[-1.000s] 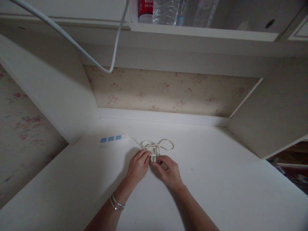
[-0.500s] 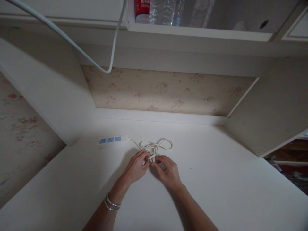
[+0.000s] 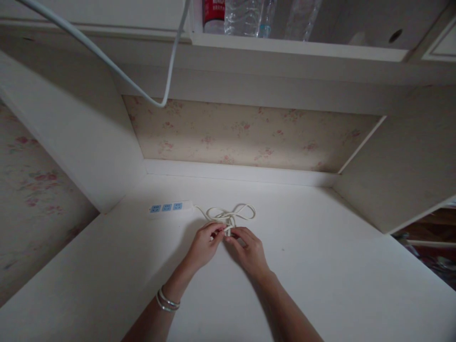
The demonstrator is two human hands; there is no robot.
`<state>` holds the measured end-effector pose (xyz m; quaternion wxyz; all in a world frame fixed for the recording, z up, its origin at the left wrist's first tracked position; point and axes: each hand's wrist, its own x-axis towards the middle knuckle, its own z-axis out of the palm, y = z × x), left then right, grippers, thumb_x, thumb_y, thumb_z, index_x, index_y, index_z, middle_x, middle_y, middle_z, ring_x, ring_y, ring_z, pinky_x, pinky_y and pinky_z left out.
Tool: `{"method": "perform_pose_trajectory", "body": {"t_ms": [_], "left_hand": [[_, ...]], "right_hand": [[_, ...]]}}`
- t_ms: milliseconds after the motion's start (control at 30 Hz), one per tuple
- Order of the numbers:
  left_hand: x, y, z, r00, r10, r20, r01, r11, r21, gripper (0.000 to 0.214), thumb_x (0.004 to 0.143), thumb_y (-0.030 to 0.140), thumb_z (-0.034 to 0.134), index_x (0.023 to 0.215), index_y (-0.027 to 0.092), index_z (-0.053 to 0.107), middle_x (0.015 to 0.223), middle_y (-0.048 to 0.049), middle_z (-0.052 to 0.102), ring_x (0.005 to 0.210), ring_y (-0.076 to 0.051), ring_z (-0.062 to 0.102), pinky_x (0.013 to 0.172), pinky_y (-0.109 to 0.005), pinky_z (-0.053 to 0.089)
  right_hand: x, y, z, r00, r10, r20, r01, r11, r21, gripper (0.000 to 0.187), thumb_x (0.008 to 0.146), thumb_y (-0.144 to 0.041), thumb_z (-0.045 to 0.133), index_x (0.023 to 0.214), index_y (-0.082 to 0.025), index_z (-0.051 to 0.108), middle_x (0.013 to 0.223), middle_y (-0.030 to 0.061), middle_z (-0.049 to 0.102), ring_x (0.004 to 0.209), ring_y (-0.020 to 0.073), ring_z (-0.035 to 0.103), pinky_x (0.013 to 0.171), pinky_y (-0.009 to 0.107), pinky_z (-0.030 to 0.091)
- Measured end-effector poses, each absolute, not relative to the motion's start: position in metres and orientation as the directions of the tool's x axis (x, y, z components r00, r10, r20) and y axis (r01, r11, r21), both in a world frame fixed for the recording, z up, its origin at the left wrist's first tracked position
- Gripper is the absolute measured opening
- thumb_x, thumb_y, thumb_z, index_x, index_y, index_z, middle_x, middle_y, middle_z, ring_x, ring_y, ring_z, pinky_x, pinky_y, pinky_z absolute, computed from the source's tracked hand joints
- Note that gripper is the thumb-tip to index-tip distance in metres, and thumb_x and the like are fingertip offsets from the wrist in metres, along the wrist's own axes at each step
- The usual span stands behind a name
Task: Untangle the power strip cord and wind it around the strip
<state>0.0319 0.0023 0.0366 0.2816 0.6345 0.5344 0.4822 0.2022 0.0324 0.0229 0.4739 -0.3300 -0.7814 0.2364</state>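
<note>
A white power strip (image 3: 171, 212) with three blue socket panels lies on the white desk, left of centre. From its right end runs a cream power cord (image 3: 245, 206), looped and bunched in front of my hands. My left hand (image 3: 204, 245) is closed, thumb and fingers pinching the bunched cord from the left; two silver bangles (image 3: 168, 300) circle that wrist. On the other side of the bundle, my right hand (image 3: 250, 249) pinches the cord between thumb and forefinger. The fingers partly hide the knotted middle, and I cannot see the cord's plug.
A white cable (image 3: 117, 71) hangs in a bend at the upper left, close to the camera. Overhead, a shelf (image 3: 299, 47) holds clear plastic bottles (image 3: 243, 18) and a red-labelled bottle (image 3: 214, 14). White side panels (image 3: 402, 156) and a flowered back wall (image 3: 242, 137) enclose the desk (image 3: 320, 266).
My left thumb and fingers have drawn together on the cord, and the bunched part between my hands has shifted slightly. The view has moved a little.
</note>
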Motion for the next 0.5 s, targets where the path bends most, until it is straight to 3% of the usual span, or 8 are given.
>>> {"method": "perform_pose_trajectory", "body": {"t_ms": [200,300,500], "left_hand": [[0.026,0.006,0.027,-0.083,0.919,0.385,0.485,-0.300,0.821,0.020,0.088,0.033,0.055,0.091,0.018,0.068,0.104,-0.0083,0.057,0.092,-0.017,0.060,0.076,-0.026,0.053],[0.025,0.007,0.022,-0.085,0.919,0.384,0.508,-0.291,0.810,0.020,0.089,0.033,0.053,0.096,0.019,0.067,0.100,-0.0065,0.061,0.091,-0.016,0.060,0.080,-0.027,0.052],[0.029,0.005,0.025,-0.039,0.919,0.392,0.501,-0.321,0.804,0.020,0.087,0.029,0.057,0.105,0.022,0.065,0.101,-0.0044,0.065,0.093,-0.016,0.060,0.083,-0.028,0.050]], "right_hand": [[0.211,0.036,0.025,-0.455,0.705,0.544,0.236,0.684,-0.690,0.027,0.089,-0.026,0.057,0.114,-0.024,0.064,0.105,0.0082,0.064,0.098,0.0183,0.060,0.087,0.032,0.051],[0.212,0.036,0.025,-0.478,0.702,0.527,0.228,0.679,-0.698,0.027,0.090,-0.026,0.053,0.116,-0.024,0.063,0.109,0.0081,0.063,0.101,0.0182,0.059,0.089,0.032,0.049],[0.209,0.036,0.016,-0.287,0.857,0.427,0.297,0.504,-0.811,0.026,0.083,-0.038,0.062,0.104,-0.022,0.061,0.096,0.0054,0.067,0.083,0.0180,0.062,0.073,0.030,0.053]]}}
